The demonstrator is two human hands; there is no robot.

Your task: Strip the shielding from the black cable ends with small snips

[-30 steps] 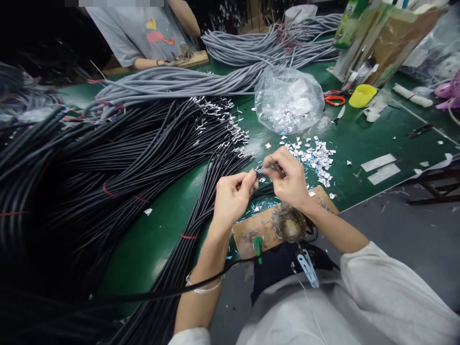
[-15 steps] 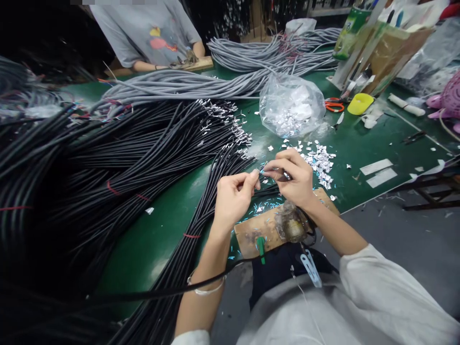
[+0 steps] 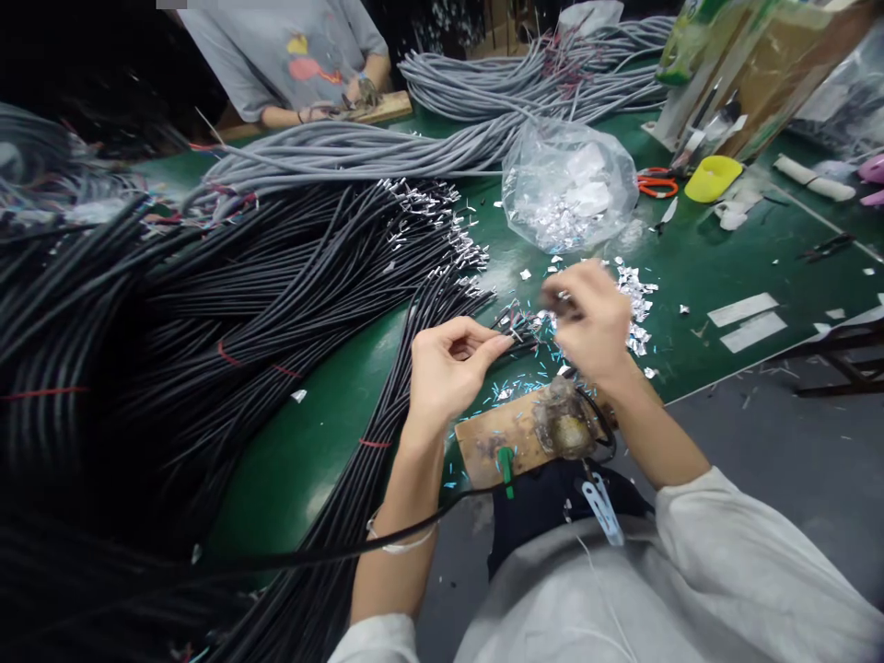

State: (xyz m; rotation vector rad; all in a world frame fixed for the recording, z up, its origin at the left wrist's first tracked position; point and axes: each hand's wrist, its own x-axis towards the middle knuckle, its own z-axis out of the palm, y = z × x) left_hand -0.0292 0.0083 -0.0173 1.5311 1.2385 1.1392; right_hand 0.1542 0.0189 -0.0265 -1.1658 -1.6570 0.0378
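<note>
My left hand (image 3: 448, 373) is closed in a pinch, thumb against forefinger, on a thin black cable whose pale end shows at the fingertips. To its right and slightly higher is my right hand (image 3: 594, 318), fingers curled and smeared by motion; whether anything is in them cannot be made out. Between and beyond the hands lie dark cable ends (image 3: 521, 324) and small blue clippings. Just below, a wooden board (image 3: 497, 442) carries a worn, dirty metal fixture (image 3: 566, 424) and a green piece (image 3: 506, 468).
Bundles of black cables (image 3: 296, 258) fill the left side, with grey cables (image 3: 359, 152) behind. A clear plastic bag (image 3: 570, 189) holds foil scraps; more foil scraps (image 3: 635, 304) lie nearby. Orange-handled scissors (image 3: 657, 182) are farther right. A co-worker (image 3: 290, 55) sits opposite.
My right hand has moved away from my left fingertips, to the right. My left hand keeps its pinch. The view has shifted slightly.
</note>
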